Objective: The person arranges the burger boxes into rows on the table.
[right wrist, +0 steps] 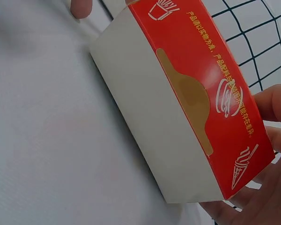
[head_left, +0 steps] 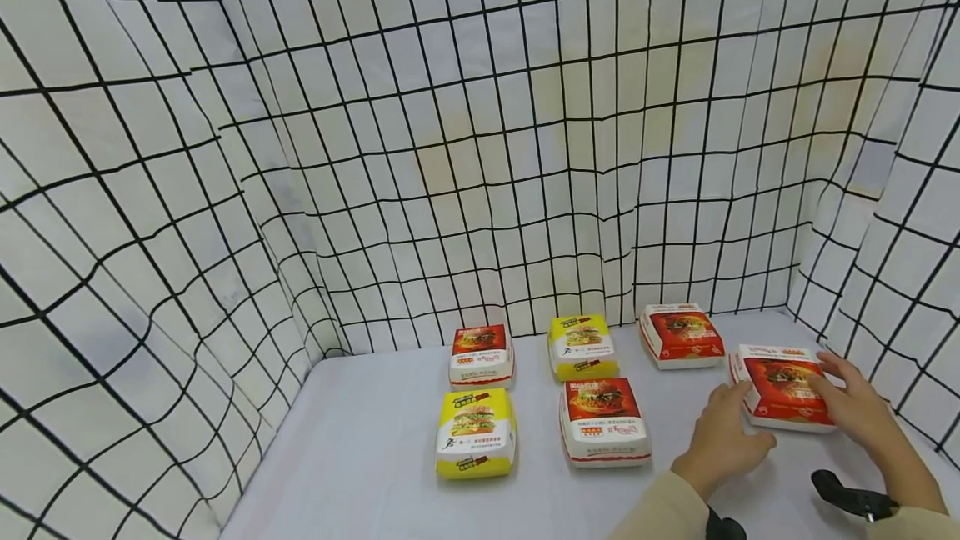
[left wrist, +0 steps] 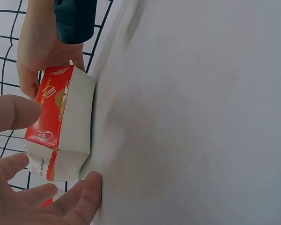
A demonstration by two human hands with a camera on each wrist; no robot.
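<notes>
A red and white burger box lies flat at the right of the table, its lid printed with a burger. My left hand is at its left side, fingers spread; in the left wrist view the thumb is by the red lid and the other fingers are beside the near end. My right hand is at the opposite end, thumb over the lid's edge. In the right wrist view, the box's red flap with a tan tab shows, and the right fingers lie loosely against its end.
Left of the hands stand two yellow burger boxes and three red and white ones. They rest on a white-covered table. Black-lined white grid cloth walls the back and sides.
</notes>
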